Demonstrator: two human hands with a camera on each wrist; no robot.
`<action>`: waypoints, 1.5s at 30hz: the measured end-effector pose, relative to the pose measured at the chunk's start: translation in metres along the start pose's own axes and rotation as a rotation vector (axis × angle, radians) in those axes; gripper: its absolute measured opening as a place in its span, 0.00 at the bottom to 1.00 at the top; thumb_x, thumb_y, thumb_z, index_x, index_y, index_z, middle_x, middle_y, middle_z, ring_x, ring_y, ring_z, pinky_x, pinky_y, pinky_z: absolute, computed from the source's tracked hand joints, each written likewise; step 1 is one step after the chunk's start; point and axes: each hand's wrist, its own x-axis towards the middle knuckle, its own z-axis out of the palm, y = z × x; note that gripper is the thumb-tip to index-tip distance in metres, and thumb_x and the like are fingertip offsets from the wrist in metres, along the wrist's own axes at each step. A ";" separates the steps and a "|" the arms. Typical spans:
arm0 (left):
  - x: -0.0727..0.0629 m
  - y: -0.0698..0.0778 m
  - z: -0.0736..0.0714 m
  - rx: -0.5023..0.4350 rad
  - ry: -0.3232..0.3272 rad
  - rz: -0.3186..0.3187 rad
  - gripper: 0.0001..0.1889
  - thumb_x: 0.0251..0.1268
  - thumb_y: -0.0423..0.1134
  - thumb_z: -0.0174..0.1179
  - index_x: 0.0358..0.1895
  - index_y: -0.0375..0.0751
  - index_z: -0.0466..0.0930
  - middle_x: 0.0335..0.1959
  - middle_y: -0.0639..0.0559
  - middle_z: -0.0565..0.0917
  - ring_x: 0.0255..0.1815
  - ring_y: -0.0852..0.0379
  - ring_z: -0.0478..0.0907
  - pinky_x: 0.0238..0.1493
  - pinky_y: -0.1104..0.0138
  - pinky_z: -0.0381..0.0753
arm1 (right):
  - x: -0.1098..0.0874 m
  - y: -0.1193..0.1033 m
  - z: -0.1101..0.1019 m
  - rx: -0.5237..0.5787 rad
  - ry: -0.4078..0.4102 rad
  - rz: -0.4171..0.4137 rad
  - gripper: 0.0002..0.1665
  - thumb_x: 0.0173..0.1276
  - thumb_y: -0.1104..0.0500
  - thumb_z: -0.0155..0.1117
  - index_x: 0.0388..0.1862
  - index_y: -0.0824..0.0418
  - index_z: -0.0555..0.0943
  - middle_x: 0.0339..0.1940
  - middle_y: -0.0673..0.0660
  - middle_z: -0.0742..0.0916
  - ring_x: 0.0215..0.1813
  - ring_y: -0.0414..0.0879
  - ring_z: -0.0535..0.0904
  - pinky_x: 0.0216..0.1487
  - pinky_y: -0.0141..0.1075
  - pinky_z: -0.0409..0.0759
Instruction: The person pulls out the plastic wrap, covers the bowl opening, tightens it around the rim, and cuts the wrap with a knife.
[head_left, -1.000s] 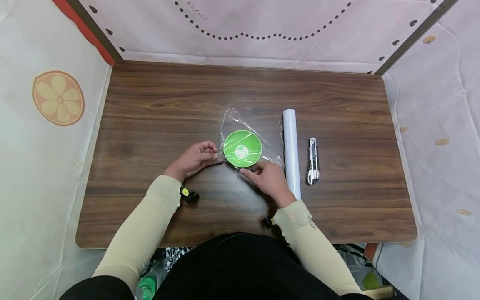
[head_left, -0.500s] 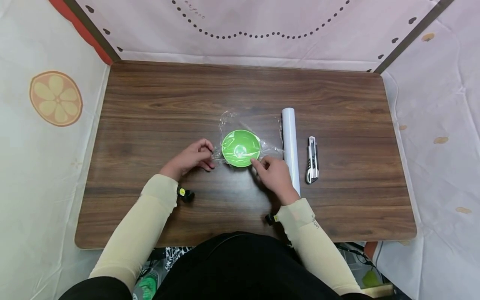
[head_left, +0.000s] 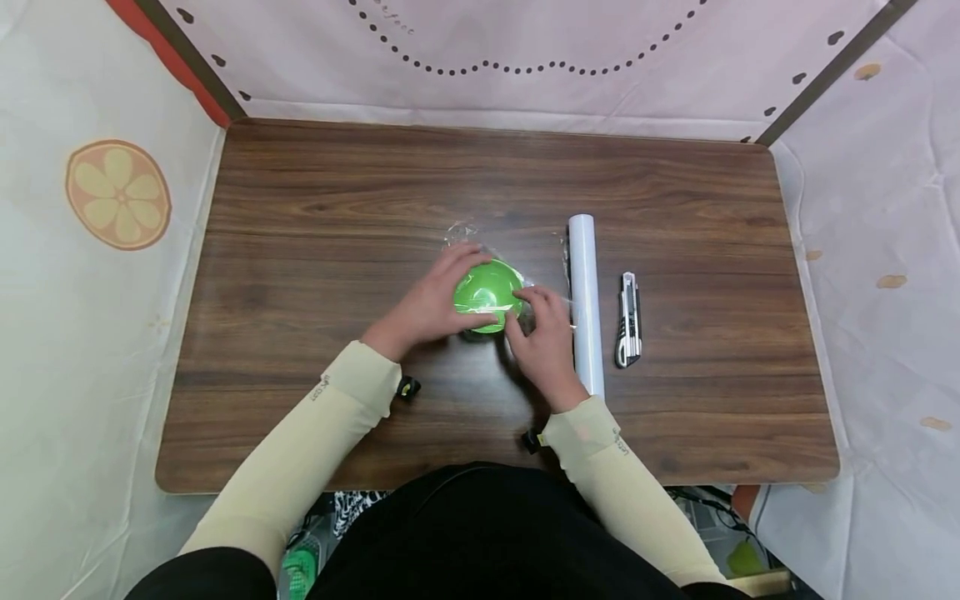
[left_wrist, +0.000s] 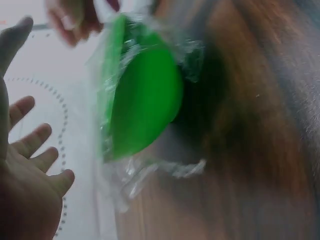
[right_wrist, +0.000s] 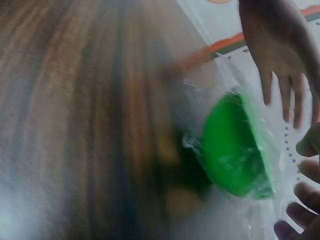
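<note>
A green bowl (head_left: 486,293) covered with clear plastic film (left_wrist: 127,187) is in the middle of the table. Above its left side, my left hand (head_left: 429,307) reaches over with fingers and thumb spread; the left wrist view shows them straight and apart. At the bowl's right rim is my right hand (head_left: 546,343), thumb and forefinger apart and loosely bent beside the film. In the right wrist view the green bowl (right_wrist: 232,147) has film bunched around it, and the fingertips stand off to its right. Whether either hand touches the film is unclear.
A long white roll (head_left: 585,304) lies just right of my right hand, with film edges beside it. Further right rests a utility knife (head_left: 628,321). White cloth walls enclose the back and sides of the wooden table (head_left: 315,200).
My left hand has moved from the film's left edge to over the bowl's left side, its fingers spreading. My right hand has gone from the front rim to the right rim.
</note>
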 end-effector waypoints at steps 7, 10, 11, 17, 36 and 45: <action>0.006 -0.010 0.020 -0.001 -0.027 0.027 0.49 0.44 0.63 0.73 0.71 0.51 0.64 0.73 0.46 0.61 0.76 0.47 0.54 0.71 0.47 0.62 | -0.004 -0.001 0.013 -0.070 -0.117 0.046 0.34 0.67 0.57 0.60 0.70 0.64 0.66 0.70 0.67 0.68 0.69 0.61 0.67 0.69 0.53 0.68; 0.007 -0.015 0.026 -0.025 -0.008 -0.005 0.49 0.44 0.64 0.72 0.71 0.51 0.64 0.73 0.47 0.61 0.74 0.47 0.58 0.69 0.48 0.65 | -0.006 0.000 0.016 -0.023 -0.183 0.111 0.39 0.67 0.57 0.60 0.75 0.61 0.59 0.74 0.65 0.62 0.73 0.60 0.62 0.70 0.53 0.67; 0.007 -0.016 0.029 -0.034 0.001 -0.015 0.49 0.44 0.63 0.72 0.72 0.51 0.63 0.73 0.47 0.60 0.73 0.46 0.59 0.69 0.49 0.66 | -0.006 0.000 0.017 -0.010 -0.200 0.128 0.41 0.67 0.56 0.59 0.76 0.60 0.57 0.75 0.65 0.61 0.74 0.59 0.61 0.71 0.53 0.66; 0.004 -0.022 0.040 -0.118 0.057 -0.104 0.53 0.44 0.60 0.74 0.75 0.51 0.56 0.73 0.47 0.60 0.70 0.46 0.64 0.68 0.50 0.68 | -0.009 0.004 0.022 0.074 -0.226 0.182 0.51 0.65 0.51 0.61 0.79 0.58 0.46 0.76 0.64 0.60 0.75 0.57 0.61 0.72 0.51 0.65; 0.000 -0.029 0.072 -0.620 0.360 -0.437 0.27 0.71 0.51 0.55 0.67 0.42 0.69 0.68 0.44 0.72 0.71 0.50 0.65 0.73 0.57 0.62 | -0.013 0.014 0.033 0.286 -0.179 0.391 0.55 0.61 0.46 0.66 0.80 0.51 0.46 0.74 0.60 0.68 0.71 0.54 0.67 0.70 0.50 0.66; 0.002 -0.016 0.074 -1.159 0.481 -0.462 0.23 0.79 0.53 0.34 0.61 0.40 0.68 0.55 0.42 0.76 0.53 0.55 0.77 0.56 0.64 0.80 | -0.004 0.011 0.031 0.477 -0.114 0.311 0.40 0.72 0.49 0.55 0.77 0.56 0.54 0.73 0.58 0.68 0.72 0.49 0.66 0.72 0.45 0.64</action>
